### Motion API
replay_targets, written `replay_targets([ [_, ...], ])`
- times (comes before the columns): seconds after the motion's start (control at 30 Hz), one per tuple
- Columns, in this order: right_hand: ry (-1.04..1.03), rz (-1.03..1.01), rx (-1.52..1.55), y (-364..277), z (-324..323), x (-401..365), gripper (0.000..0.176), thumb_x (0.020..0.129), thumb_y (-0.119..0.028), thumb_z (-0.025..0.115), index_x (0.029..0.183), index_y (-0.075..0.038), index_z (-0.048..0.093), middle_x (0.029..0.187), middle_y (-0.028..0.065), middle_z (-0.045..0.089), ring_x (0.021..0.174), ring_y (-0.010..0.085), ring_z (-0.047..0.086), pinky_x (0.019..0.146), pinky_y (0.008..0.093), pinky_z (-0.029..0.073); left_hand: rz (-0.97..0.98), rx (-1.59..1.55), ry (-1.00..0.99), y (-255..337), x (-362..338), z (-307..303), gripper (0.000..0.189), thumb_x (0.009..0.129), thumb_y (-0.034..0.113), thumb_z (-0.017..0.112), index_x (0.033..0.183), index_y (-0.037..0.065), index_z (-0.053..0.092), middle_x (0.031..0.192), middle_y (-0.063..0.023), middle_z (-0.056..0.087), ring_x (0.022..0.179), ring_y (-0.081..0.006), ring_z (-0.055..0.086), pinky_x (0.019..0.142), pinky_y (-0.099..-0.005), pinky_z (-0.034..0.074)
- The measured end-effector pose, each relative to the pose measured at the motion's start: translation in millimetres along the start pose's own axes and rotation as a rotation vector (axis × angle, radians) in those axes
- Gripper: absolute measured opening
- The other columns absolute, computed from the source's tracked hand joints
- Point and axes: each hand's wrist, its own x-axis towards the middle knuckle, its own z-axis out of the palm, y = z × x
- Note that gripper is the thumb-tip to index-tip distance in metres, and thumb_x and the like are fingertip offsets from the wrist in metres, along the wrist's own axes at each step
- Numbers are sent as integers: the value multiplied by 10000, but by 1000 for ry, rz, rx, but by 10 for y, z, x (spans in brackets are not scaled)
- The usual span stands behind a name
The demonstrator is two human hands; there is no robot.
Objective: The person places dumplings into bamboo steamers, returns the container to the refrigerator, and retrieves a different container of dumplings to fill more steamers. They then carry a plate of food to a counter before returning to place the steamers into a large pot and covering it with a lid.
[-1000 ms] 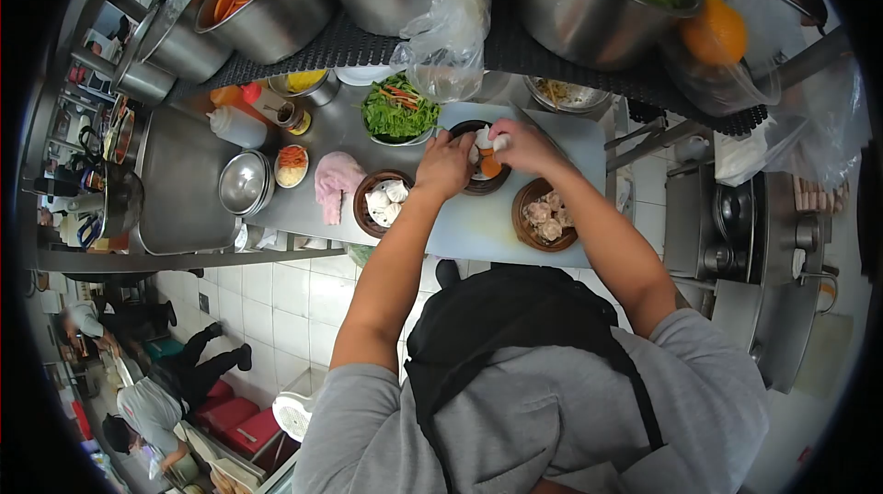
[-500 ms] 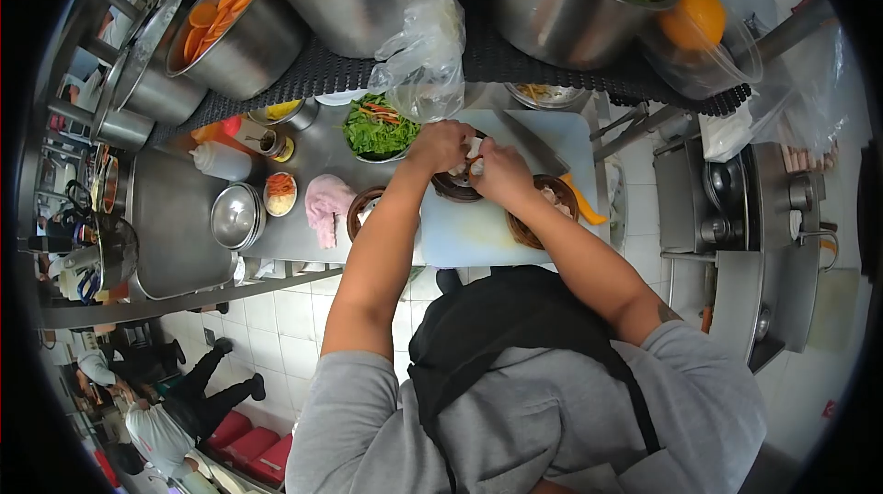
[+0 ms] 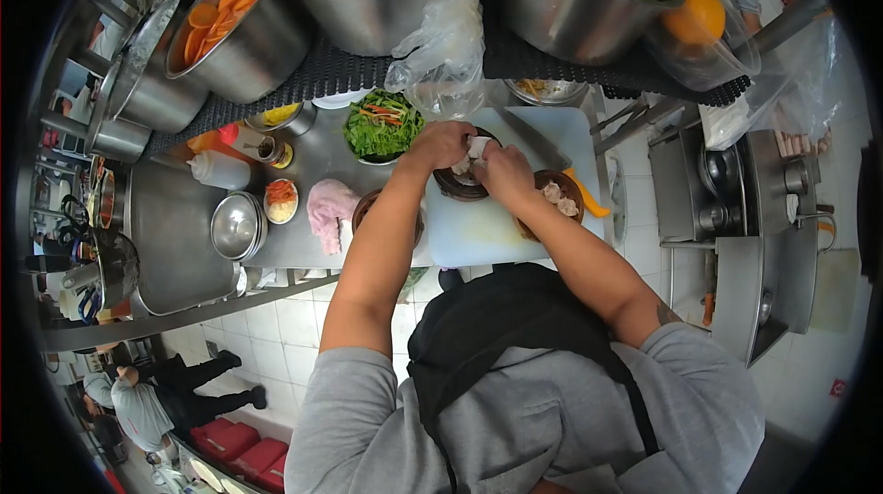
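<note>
Both hands are over a small dark round steamer basket (image 3: 460, 187) on the white cutting board (image 3: 469, 235). My left hand (image 3: 440, 146) has its fingers curled together at the basket's left rim; what they hold is hidden. My right hand (image 3: 509, 172) reaches in from the right, its fingertips pinched at a whitish dumpling (image 3: 477, 146). A second basket with several pale dumplings (image 3: 562, 200) lies under my right forearm. Another dark basket (image 3: 364, 207) is partly hidden behind my left forearm. A knife with a yellow handle (image 3: 586, 195) lies at the board's right side.
Above hangs a black mesh shelf (image 3: 533, 57) with large steel bowls (image 3: 382, 11) and a plastic bag (image 3: 446, 52). Leafy greens (image 3: 382, 126), a pink cloth (image 3: 329, 211), steel bowls (image 3: 236, 225) and a squeeze bottle (image 3: 221, 169) stand left. People (image 3: 147, 407) are at lower left.
My fingers have shifted slightly inside the basket, and more of the whitish dumpling shows. More dumplings in the right basket are visible. A person in the background has moved.
</note>
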Motion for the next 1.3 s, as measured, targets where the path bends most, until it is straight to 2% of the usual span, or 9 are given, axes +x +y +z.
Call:
replay_targets([
  [0.2,88,25,-3,-93,-125,30,312,811,-280,714,924,2,642,886,200,682,883,370,639,789,458,517,-74,-107,87,132,-192,-187,291,833,178,621,1102,99,696,1021,-155,702,896,-337,668,819,-435,518],
  [0.33,269,175,330,-76,-216,555,262,829,-267,676,922,-23,674,885,185,686,861,358,656,760,448,518,-228,-420,707,254,-851,-223,229,833,124,671,1039,24,685,960,-146,693,697,-280,634,708,-367,516],
  [0.43,560,-77,512,223,225,1426,255,850,-246,628,964,-27,688,837,186,685,863,371,678,785,443,534,-420,-495,819,216,-1549,-107,232,883,137,664,1068,-4,671,872,-106,690,731,-142,615,692,-283,497],
  [0.53,298,-14,809,506,435,2046,251,852,-215,605,992,-16,664,874,191,676,881,370,675,794,445,542,-535,-501,846,422,-2249,-65,172,889,70,649,1044,-3,672,850,-49,666,750,-105,577,681,-262,480],
  [0.63,113,59,1005,647,656,2410,251,854,-185,583,1020,-5,640,910,195,667,900,369,672,804,446,549,-717,-397,916,532,-2962,172,163,859,46,660,1018,20,682,872,-83,675,674,-126,557,618,-271,471],
  [0.83,80,124,1185,755,1044,2741,263,859,-123,538,1075,17,592,984,205,650,938,366,666,822,450,564,-1192,-548,1108,1049,-4006,1016,171,913,110,634,1019,-21,662,720,9,579,643,-59,478,575,-227,386],
  [1.07,94,122,1297,818,1289,2945,295,865,-52,486,1140,43,537,1070,216,629,982,363,660,844,454,581,-1342,-539,1076,1544,-4213,1755,182,909,112,638,1043,-9,667,752,-36,648,612,-82,524,572,-255,436],
  [1.23,200,-158,1204,1011,1401,3336,327,869,0,449,1187,61,497,1132,223,615,1013,360,655,859,458,593,-1433,-510,1019,1697,-4340,1949,194,902,105,634,1056,-7,670,761,-59,660,598,-106,544,573,-275,456],
  [1.3,426,-556,583,1167,1415,3545,331,863,19,441,1186,81,484,1128,233,610,1014,366,653,865,461,594,-1442,-487,1013,1690,-4458,2111,194,900,102,630,1056,-5,671,771,-67,664,592,-119,548,574,-282,461],
])
